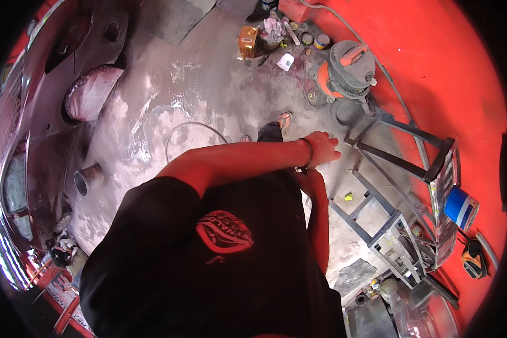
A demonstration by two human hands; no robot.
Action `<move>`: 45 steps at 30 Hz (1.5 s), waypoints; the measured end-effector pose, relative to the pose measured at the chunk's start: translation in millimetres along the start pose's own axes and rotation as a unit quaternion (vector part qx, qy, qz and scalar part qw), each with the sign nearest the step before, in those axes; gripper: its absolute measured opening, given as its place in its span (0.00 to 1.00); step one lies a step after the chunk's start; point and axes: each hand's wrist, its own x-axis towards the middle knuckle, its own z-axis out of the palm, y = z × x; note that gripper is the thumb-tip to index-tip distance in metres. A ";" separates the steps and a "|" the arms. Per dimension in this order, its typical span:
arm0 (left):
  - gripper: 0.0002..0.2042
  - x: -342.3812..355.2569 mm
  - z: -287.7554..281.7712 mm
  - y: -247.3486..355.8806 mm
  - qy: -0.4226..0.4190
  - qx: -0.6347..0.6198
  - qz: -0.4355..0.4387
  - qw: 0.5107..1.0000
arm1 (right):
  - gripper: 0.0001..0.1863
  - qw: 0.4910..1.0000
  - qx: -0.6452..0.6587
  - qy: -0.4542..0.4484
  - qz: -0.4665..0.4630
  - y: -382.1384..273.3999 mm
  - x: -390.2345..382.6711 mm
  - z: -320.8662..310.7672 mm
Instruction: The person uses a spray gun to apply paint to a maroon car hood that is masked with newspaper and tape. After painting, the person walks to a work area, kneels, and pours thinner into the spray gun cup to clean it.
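My left hand (pixel 323 147) reaches across my body to the right, fingers apart and loosely bent, holding nothing visible, with a dark band at the wrist. Just beneath it my right hand (pixel 305 176) is mostly hidden behind the left wrist; its fingers cannot be made out. To the right, nearest my left hand, stands a dark metal frame (pixel 397 129), with a lower, ladder-like metal frame (pixel 372 217) below. My feet in sandals (pixel 283 121) show on the stained concrete floor.
A car body (pixel 42 135) fills the left side, near a cylindrical container (pixel 89 179). A hose (pixel 180 126) lies on the floor. Ahead are a vacuum (pixel 348 73), tin (pixel 248 42) and cans (pixel 321 41). A blue bucket (pixel 459 207) and orange-black bag (pixel 473 259) sit by the red wall (pixel 462 84).
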 end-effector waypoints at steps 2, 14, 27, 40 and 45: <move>0.29 -0.6 -22.9 -23.4 -0.010 0.000 -0.015 1.000 | 0.30 0.994 0.091 -0.022 -0.049 7.9 23.2 -10.9; 0.34 7.5 -41.4 -135.7 0.023 -0.095 -0.128 0.987 | 0.27 0.959 0.095 0.007 -0.268 -1.3 124.9 -55.8; 0.33 52.6 -6.0 -246.7 0.057 -0.100 -0.125 0.985 | 0.18 0.954 0.196 0.092 -0.206 -4.9 253.9 -23.1; 0.30 120.7 85.3 -449.1 0.176 -0.639 -0.053 0.747 | 0.26 0.923 0.328 0.054 -0.193 55.2 454.9 -10.0; 0.24 98.5 210.6 -535.3 0.174 -0.784 -0.176 0.570 | 0.29 0.935 0.272 0.076 -0.215 61.9 510.4 -31.0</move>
